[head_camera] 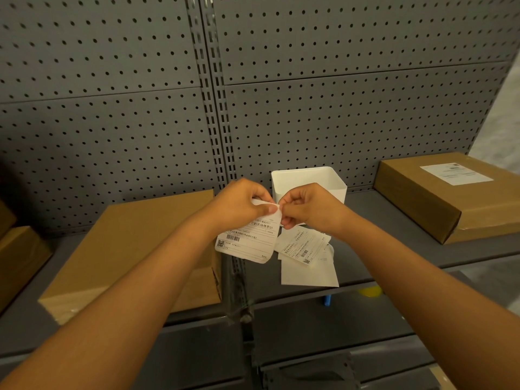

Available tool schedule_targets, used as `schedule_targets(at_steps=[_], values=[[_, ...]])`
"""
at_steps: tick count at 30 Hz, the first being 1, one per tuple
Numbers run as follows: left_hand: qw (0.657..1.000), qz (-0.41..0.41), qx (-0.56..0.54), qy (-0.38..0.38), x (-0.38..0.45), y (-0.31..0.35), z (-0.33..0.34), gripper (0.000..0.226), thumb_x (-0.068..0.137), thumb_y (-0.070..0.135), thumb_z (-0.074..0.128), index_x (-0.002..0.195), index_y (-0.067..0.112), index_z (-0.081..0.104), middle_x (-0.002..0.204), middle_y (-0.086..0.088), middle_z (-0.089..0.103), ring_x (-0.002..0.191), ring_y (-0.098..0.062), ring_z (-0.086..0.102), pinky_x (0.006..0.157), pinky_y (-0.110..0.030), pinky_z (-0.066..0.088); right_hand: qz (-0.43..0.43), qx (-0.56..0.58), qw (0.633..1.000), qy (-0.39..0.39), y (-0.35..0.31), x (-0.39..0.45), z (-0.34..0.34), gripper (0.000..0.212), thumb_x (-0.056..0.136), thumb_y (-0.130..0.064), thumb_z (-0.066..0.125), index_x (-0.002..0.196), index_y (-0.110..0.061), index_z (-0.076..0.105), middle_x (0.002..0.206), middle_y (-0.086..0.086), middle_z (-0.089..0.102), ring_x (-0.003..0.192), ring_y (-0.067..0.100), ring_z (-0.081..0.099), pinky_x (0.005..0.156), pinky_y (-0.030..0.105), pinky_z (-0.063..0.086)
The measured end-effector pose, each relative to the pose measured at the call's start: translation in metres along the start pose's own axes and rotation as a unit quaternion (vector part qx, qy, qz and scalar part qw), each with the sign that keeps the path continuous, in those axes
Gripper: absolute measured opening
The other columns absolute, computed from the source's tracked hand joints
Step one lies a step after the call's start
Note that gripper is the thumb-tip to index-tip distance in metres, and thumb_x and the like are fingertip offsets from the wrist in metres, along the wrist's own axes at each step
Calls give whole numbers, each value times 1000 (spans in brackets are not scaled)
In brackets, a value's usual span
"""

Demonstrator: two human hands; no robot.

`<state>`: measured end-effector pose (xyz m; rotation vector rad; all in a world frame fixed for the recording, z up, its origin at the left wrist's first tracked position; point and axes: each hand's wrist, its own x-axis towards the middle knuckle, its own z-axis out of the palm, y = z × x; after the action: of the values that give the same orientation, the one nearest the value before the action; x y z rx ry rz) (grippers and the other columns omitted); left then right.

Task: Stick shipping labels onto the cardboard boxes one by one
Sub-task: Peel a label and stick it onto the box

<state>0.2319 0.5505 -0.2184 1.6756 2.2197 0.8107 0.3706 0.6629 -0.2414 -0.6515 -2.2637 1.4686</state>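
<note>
A white bin (309,180) is sitting open-topped on the grey shelf (380,257), against the pegboard back wall (112,108), and its inside is mostly hiding behind the hands, so I cannot tell what it is holding. Just in front of it, loose labels (302,246) are lying on the shelf in a small overlapping pile, printed sides up, with a blank white sheet (308,273) underneath them (its near edge is reaching almost to the shelf lip). A large cardboard box (126,249) is lying flat on the shelf to the left with nothing stuck on its top face, and a second box (439,201) is sitting well apart on the right, already wearing a white label (455,173) on its top. The edge of another brown box (19,257) is showing at the far left. Both forearms are reaching forward and meeting over the middle of the shelf, in front of the bin. The left hand (239,204) is curling its fingers round the upper part of a shipping label (249,237), thumb pressing on the front, while the sheet is hanging down from that grip, printed side facing the camera, its bottom corner bending. The right hand (306,206) is pinching the label's top right corner between thumb and forefinger, its other fingers folding into the palm, and the two grips are nearly touching at that corner. The held label is hovering above the gap between the left box and the pile, touching neither.
</note>
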Motion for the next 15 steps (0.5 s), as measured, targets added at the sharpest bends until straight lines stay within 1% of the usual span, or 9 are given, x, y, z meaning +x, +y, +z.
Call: schedule_targets(at_steps=[3, 6, 9, 11, 15], values=[[1000, -1, -4, -6, -1, 0, 0, 7, 87, 32, 66, 88, 26, 70, 90, 12, 68, 88, -5, 63, 79, -28, 48, 3, 17, 1000, -15, 1, -1, -1, 11, 91, -5, 58, 89, -3, 69, 79, 14, 70, 71, 21, 67, 78, 32, 60], [1000, 1, -8, -7, -1, 0, -1, 8, 87, 31, 65, 90, 25, 71, 89, 13, 68, 87, -3, 63, 77, -26, 48, 4, 55, 998, -30, 1, -4, -2, 12, 92, -6, 58, 89, -3, 69, 79, 12, 71, 69, 18, 68, 74, 28, 60], [1000, 2, -6, -7, -2, 0, -1, 5, 88, 30, 65, 88, 27, 70, 86, 16, 67, 83, 1, 61, 69, -21, 43, 11, 89, 995, -40, 0, -7, -4, 12, 92, -7, 59, 91, -2, 69, 83, 14, 72, 71, 17, 69, 75, 27, 59], [1000, 3, -5, -8, -2, -1, -2, 4, 88, 30, 65, 87, 28, 69, 85, 17, 66, 82, 2, 60, 66, -19, 40, 13, 83, 996, -40, -1, -8, -5, 10, 90, -9, 63, 90, -3, 70, 83, 14, 72, 72, 18, 70, 75, 27, 59], [1000, 8, -3, -16, -3, 1, -2, 6, 87, 31, 66, 87, 27, 70, 85, 16, 67, 83, 2, 61, 71, -22, 43, 20, 61, 998, -27, -3, -9, -6, 6, 87, -6, 66, 85, -4, 70, 75, 12, 72, 65, 16, 69, 70, 25, 60]])
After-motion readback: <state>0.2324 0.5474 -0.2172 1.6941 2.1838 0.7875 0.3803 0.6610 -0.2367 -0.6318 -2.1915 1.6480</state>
